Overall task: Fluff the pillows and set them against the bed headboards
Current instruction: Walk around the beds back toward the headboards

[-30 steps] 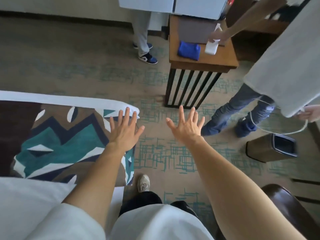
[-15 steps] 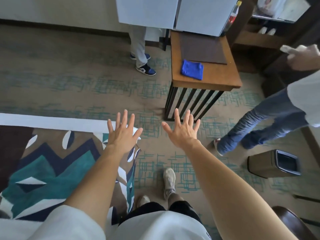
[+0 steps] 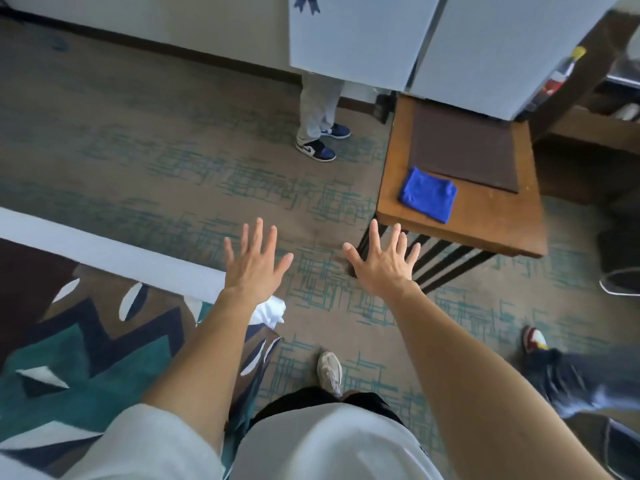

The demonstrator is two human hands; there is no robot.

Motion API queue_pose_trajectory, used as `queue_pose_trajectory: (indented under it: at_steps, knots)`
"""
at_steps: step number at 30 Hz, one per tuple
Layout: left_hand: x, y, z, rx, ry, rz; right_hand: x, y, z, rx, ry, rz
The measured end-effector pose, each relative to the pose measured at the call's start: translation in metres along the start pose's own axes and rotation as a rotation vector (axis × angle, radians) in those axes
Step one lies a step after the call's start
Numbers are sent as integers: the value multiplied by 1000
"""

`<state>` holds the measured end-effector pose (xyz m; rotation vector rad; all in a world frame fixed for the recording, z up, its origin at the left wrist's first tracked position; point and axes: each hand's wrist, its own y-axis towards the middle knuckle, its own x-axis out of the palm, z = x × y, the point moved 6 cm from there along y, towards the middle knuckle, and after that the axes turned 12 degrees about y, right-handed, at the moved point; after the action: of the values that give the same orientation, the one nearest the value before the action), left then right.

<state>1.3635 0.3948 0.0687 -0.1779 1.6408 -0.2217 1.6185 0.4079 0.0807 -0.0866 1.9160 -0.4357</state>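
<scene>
Both your hands are out in front of you, palms down, fingers spread wide, holding nothing. Your left hand hovers over the far right corner of the bed; your right hand hangs over bare carpet between the bed and the wooden desk.

No pillow shows anywhere in view, and no headboard either, so you cannot place them from here. What you can see is the bed's foot end: a patterned runner lying across the white cover, with the bed stretching off to the left. By that reading, the pillows should lie further left or behind you, out of view, and your left hand is the nearer one to the bed.

Count: zero pillows, one bed, one desk. On the desk lie one blue cloth and one dark mat. One other person stands at the far wall, and another's leg passes near right.

Turn left first.
</scene>
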Motion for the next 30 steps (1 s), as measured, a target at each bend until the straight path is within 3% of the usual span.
queue_pose_trajectory:
  at_steps: [14,30]
  knots:
    - [-12,91,-26,-208,-22,-36,-19,145,-63,-191,-98,-128]
    - [-19,224,-155,-464,-140,-93,-7,309,-267,-438,-226,-234]
